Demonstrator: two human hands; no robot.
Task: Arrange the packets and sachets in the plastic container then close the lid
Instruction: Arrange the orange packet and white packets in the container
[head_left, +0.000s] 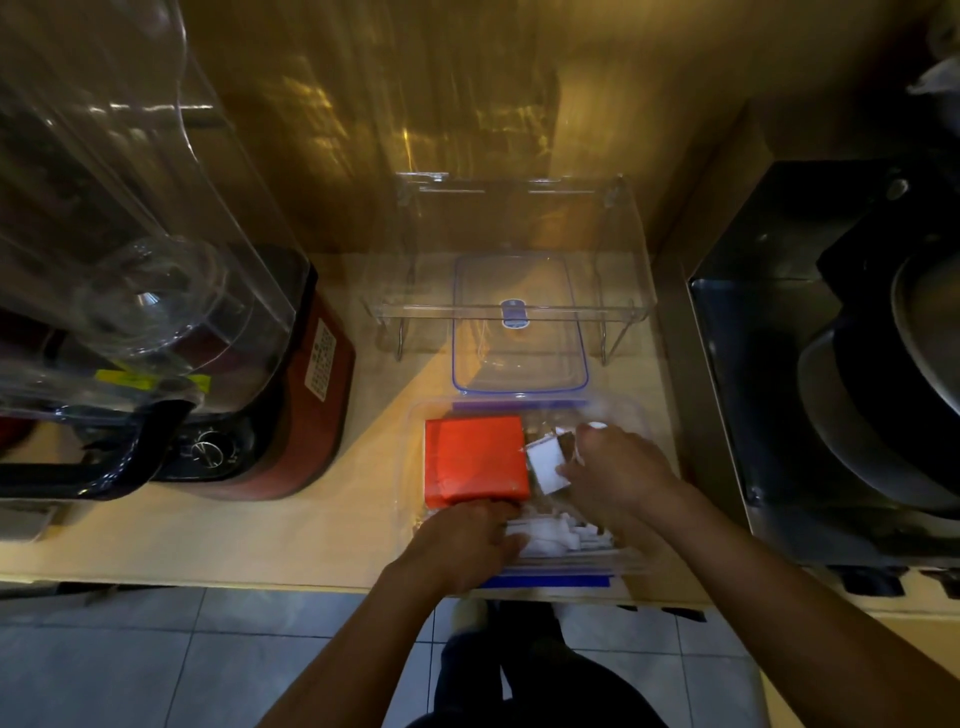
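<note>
container (631, 415): clear, lid off | orange packet (475, 460) inside | hands: left (467, 540) on sachets (558, 538) (grip unclear), right (613, 473) pinching white sachet (545, 465)

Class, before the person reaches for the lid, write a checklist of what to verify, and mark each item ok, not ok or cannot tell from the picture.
1. Orange packet lies flat inside the plastic container: ok.
2. White sachets all settled below the rim: cannot tell.
3. Right hand free of sachets: not ok, it holds a white sachet.
4. Left hand out of the container: not ok.
5. Lid within reach, lying behind the container: ok.
</note>
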